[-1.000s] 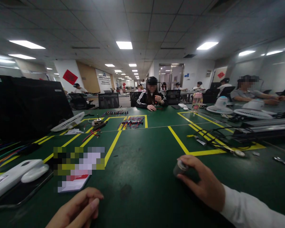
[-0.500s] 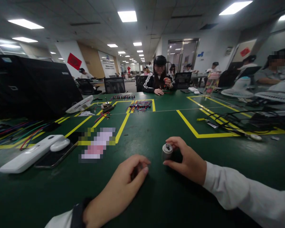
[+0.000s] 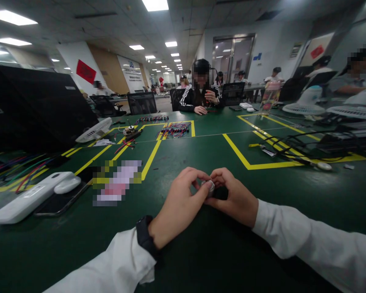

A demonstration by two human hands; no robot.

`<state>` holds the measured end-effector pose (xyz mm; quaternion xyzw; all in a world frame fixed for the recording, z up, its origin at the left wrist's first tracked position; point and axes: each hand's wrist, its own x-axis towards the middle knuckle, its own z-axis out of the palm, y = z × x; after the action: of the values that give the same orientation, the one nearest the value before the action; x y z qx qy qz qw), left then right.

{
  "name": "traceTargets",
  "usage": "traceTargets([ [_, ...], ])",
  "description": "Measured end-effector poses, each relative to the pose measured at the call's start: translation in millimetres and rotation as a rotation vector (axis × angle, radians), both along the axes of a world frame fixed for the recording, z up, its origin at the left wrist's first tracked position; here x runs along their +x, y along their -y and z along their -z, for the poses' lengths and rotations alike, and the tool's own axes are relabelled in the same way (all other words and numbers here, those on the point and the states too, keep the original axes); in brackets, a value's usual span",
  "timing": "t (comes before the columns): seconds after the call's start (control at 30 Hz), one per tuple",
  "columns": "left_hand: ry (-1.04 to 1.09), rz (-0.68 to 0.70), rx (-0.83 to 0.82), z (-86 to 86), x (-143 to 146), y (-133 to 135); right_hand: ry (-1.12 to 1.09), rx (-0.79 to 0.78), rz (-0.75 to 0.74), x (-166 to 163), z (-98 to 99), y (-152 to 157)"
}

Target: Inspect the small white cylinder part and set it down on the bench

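Both hands meet over the green table (image 3: 186, 260) in front of me. My right hand (image 3: 236, 199) wraps round a small grey metal cylinder (image 3: 210, 186), like a little motor, of which only the top end shows between the fingers. My left hand (image 3: 178, 207) has come in from the left and its fingertips pinch the same cylinder at its top. A black watch sits on my left wrist, and both arms wear white sleeves.
To the left lie a long white device (image 3: 24, 199), a dark phone and a blurred card. Coloured wires (image 3: 175, 130) sit in a yellow-taped box further back, black cables (image 3: 286, 144) at the right, white fans at both sides. A person in black (image 3: 199, 95) works opposite.
My left hand moved up and right from the near edge to join the right hand on the cylinder. The right hand drew the cylinder in toward me, and the view tilted down.
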<state>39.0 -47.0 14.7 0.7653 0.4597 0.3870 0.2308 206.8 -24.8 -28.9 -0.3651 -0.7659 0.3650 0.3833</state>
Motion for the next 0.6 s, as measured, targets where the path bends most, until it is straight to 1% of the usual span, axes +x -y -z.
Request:
traceTargets([
  [0.2,0.054,-0.023,-0.002,1.9,-0.8,-1.9,0.068,0.051,0.020,1.3,-0.8,1.8],
  [0.37,0.098,-0.057,-0.017,4.0,-14.7,-3.1,0.135,0.084,0.067,6.3,-4.4,4.1],
  [0.47,0.031,-0.011,-0.044,12.1,-21.5,-5.5,0.147,0.088,0.104,12.4,-5.0,3.5],
  [0.6,-0.077,0.082,-0.048,21.8,-20.9,-10.5,0.147,0.090,0.158,17.9,-3.4,1.8],
])
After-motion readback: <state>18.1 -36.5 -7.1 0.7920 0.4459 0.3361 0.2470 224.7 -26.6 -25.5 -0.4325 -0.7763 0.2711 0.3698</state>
